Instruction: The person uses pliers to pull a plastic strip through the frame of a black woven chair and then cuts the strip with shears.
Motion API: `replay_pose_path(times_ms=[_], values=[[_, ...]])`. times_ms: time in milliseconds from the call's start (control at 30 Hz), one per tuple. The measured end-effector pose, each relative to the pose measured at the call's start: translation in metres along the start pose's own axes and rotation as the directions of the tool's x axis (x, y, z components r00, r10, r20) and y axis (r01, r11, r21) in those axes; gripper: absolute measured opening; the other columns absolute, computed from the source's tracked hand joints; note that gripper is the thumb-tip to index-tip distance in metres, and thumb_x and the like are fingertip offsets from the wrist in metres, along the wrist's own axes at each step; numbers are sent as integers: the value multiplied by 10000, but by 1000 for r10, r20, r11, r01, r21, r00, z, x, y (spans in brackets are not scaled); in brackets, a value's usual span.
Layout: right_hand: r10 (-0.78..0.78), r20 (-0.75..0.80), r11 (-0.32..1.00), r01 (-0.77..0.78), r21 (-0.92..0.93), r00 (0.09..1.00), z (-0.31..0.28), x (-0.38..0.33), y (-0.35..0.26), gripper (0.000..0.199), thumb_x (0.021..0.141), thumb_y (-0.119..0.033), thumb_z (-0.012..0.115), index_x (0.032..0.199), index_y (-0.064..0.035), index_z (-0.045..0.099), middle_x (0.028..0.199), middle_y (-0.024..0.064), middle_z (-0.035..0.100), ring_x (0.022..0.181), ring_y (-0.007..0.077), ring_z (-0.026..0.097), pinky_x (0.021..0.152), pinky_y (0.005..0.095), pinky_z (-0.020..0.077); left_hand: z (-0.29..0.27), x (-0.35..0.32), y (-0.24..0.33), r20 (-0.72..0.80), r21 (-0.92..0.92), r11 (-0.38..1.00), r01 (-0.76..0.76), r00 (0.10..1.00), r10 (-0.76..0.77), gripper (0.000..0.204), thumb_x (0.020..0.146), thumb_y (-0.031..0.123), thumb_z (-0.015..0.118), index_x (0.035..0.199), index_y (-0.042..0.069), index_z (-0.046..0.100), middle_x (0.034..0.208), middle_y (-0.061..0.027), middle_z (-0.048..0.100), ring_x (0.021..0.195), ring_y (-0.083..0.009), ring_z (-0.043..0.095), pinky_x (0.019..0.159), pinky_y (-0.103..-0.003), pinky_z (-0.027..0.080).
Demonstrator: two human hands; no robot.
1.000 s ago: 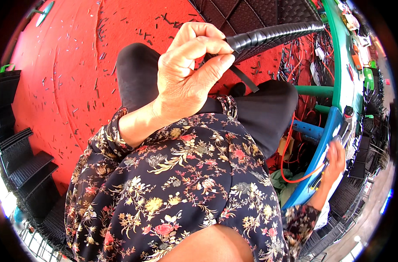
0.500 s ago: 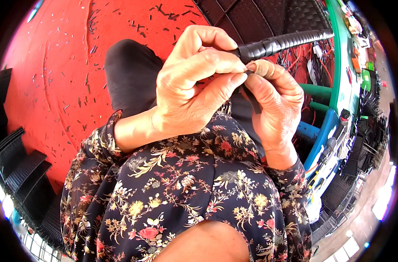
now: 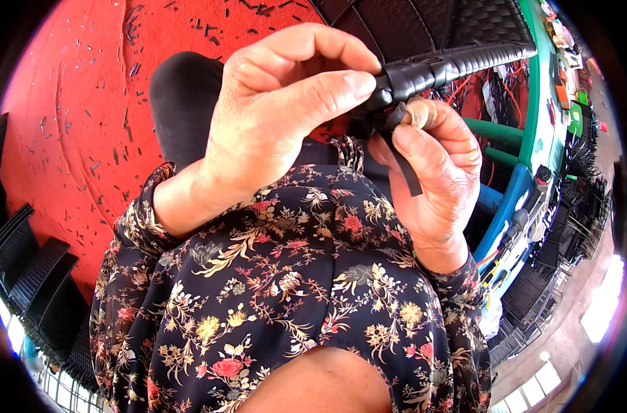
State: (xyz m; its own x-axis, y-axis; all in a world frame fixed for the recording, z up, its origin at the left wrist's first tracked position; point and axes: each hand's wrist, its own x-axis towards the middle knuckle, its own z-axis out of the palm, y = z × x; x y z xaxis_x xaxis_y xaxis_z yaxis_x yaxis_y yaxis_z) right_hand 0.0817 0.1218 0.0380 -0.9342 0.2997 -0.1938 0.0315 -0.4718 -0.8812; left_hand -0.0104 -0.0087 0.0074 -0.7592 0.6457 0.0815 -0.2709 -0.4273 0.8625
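Observation:
A bar wrapped in glossy black strip [image 3: 458, 65] runs from the upper right to the middle, part of a dark woven piece of furniture. At its near end my left hand [image 3: 272, 110] is closed, thumb and forefinger pinching the bar's tip. Just below that tip, my right hand [image 3: 437, 158] pinches a flat black strip [image 3: 406, 168] between thumb and forefinger. The strip's loose end hangs down past the thumb. Tan tape [image 3: 420, 112] is wound round a right finger. How the strip joins the bar is partly hidden.
Dark woven furniture [image 3: 403, 27] stands ahead. Scattered black offcuts [image 3: 203, 29] lie on the red floor covering [image 3: 72, 131]. At the right is a green and blue frame [image 3: 509, 206] with tools along it. Black woven pieces [image 3: 41, 275] are stacked at the lower left.
My hands have drawn apart. The left has shifted left and up onto the bar's tip, and the right has turned slightly, so the tip and more of the strip now show.

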Motion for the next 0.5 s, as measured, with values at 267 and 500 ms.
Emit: replay_pose_path(times_ms=[267, 500], values=[[-171, -4, 958, 165, -236, 985, 6, -5, 1, 109, 801, -3, 551, 906, 25, 565, 837, 62, 579, 632, 115, 492, 628, 255, 432, -17, 23, 14, 239, -218, 918, 331, 930, -279, 271, 734, 80, 629, 964, 5, 507, 878, -41, 559, 766, -92, 517, 683, -202, 414], [-72, 33, 997, 73, -25, 997, 0, -2, 7, 77, 805, -3, 543, 879, -1, 563, 797, 51, 553, 624, 122, 465, 644, 306, 407, -21, 47, 12, 452, -283, 805, 522, 813, -368, 347, 651, 27, 614, 970, -3, 481, 886, -66, 539, 805, -133, 520, 734, -227, 421]])
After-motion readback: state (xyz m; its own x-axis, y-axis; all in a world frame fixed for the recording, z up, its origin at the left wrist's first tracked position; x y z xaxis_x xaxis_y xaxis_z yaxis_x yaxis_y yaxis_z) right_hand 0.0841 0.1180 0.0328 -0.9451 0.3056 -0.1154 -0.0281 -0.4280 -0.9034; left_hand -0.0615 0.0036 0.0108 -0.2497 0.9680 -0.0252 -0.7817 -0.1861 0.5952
